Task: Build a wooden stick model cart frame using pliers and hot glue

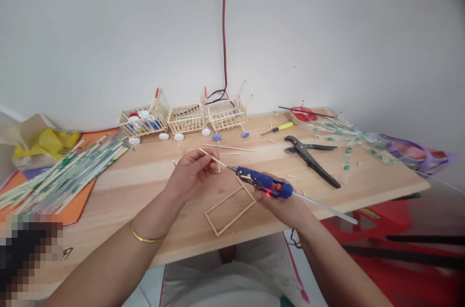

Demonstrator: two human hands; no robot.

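The left hand (189,171) pinches a thin wooden stick (212,158) between thumb and fingertips, just above the wooden table (145,176). The right hand (286,205), closed round a blue glue gun (263,182), aims its nozzle toward 10 o'clock, tip at the stick. A rectangular stick frame (236,219) lies flat at the stick's 6 o'clock, black pliers (312,161) at 3 o'clock, small stick carts (185,118) at 12

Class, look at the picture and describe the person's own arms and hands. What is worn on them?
Both forearms are bare, with no sleeves in view. The left hand has a thin gold-coloured bangle around its wrist. The right hand has nothing on its wrist. Neither hand is gloved, and no ring can be made out on the fingers that show.
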